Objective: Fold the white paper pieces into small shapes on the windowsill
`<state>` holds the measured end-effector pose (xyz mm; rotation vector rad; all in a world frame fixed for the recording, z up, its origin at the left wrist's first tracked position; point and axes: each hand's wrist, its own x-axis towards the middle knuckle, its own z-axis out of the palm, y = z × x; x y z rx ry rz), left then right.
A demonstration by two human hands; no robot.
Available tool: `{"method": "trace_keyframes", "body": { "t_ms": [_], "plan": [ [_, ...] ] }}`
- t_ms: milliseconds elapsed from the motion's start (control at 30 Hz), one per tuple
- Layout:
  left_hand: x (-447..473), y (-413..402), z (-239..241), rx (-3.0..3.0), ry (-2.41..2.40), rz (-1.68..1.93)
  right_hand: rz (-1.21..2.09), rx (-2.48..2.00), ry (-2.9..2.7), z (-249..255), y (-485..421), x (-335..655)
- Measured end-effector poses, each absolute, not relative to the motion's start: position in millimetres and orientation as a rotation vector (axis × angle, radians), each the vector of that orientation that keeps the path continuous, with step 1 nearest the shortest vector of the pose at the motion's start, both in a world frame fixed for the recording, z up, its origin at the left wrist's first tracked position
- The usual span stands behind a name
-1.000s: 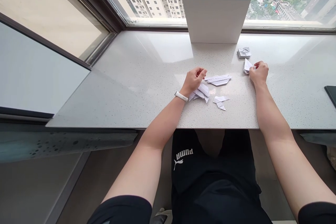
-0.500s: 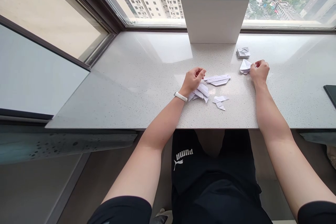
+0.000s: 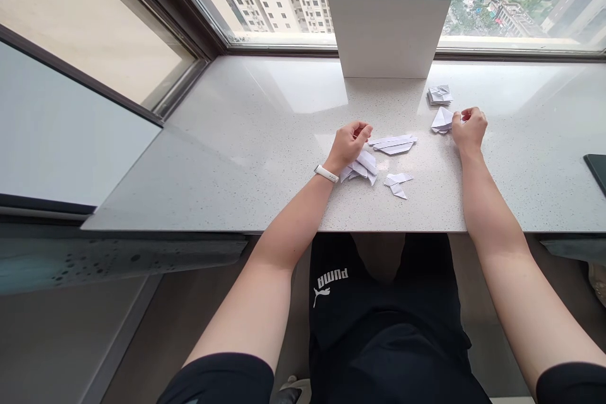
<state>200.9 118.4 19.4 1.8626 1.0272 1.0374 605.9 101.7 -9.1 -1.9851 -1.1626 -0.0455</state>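
My left hand (image 3: pixel 351 141), with a white band at its wrist, is closed above a heap of folded white paper pieces (image 3: pixel 362 167). Thumb and index finger meet at the tip; anything between them is hidden. Just right of it lies a stack of long folded paper strips (image 3: pixel 394 144). Nearer the front edge is a small folded paper unit with angled arms (image 3: pixel 398 184). My right hand (image 3: pixel 468 127) pinches the right edge of a pointed folded paper piece (image 3: pixel 442 120), which stays on the counter. Behind that piece sits a square stack of folded paper (image 3: pixel 440 95).
A large white box (image 3: pixel 386 38) stands upright at the back against the window. On the right edge of the speckled white counter (image 3: pixel 237 158) lies a dark flat object (image 3: pixel 597 170). Window frames border the back and left.
Both hands hold almost the same positions. The pointed paper piece at my right hand has shifted very slightly; the view itself has moved a little.
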Motion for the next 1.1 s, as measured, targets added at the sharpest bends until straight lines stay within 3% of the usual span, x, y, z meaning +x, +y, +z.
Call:
{"method": "trace_keyframes", "body": {
  "t_ms": [367,667,1100],
  "plan": [
    [200,117,20,1.919,1.02,1.034,-0.234,-1.896,-1.32,14,88,578],
    [171,141,29,2.127,1.056,0.891,0.329,-1.488,-2.22,22,56,474],
    [191,129,18,2.261,0.943,0.746,0.24,-1.474,-2.271,24,52,465]
  ]
}}
